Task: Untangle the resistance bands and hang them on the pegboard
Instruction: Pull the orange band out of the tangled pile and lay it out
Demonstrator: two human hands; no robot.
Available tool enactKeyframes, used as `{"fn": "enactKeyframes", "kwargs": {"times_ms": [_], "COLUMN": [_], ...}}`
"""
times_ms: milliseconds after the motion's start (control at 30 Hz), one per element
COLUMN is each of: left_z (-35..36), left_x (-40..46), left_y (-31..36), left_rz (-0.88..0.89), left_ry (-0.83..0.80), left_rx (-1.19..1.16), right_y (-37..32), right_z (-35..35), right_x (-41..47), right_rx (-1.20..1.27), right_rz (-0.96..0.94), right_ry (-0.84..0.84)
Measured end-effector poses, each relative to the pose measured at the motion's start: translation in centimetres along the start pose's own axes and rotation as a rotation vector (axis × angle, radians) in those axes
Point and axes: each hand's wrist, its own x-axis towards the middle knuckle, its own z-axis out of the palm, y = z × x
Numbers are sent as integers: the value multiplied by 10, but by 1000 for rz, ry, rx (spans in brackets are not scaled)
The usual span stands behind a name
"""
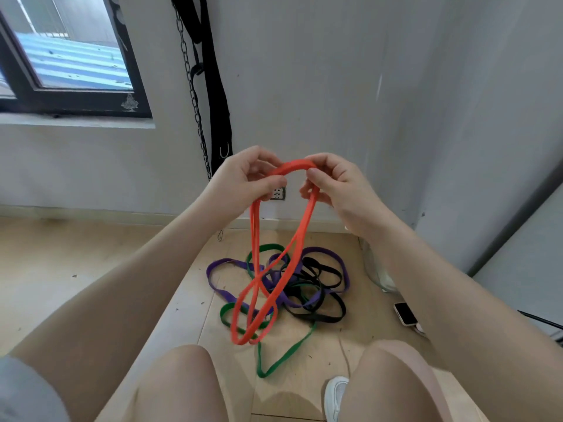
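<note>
Both bare forearms are reaching forward and upward from the lower corners of the view, converging at mid-frame. The left hand (243,175) is curling its fingers and pinching the flat orange rubber resistance band (275,245) between thumb and forefinger, at the left end of the band's top arc. The right hand (338,184) is gripping the right end of that arc, thumb pressing on top, fingers folding beneath. The two hands are sitting level and close together, knuckles turned away from the camera. Two bare knees are showing below the band's hanging loops.
</note>
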Motion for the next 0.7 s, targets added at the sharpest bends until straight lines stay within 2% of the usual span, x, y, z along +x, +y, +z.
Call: {"fn": "enactKeyframes", "kwargs": {"times_ms": [133, 200, 333, 433, 567, 700], "left_z": [1, -1, 0, 4, 7, 13], "left_x": [-20, -30, -35, -27, -14, -7], "left_y": [-32, -49, -56, -37, -7, -1], "left_rz": [-201, -266, -236, -135, -18, -2], "left_ry": [-199, -212, -125, 10, 45, 20], "left_rx": [20, 49, 84, 49, 54, 156], "right_y": [0, 6, 20, 26, 28, 23], "right_z": [5, 3, -7, -15, -25, -28], "right_x": [-2, -5, -9, -9, -15, -26], "right_rx": [64, 108, 221, 151, -51, -115], "right_rz": [43, 99, 196, 219, 241, 185], "right_ry": [101, 166, 285, 351, 281, 75]}}
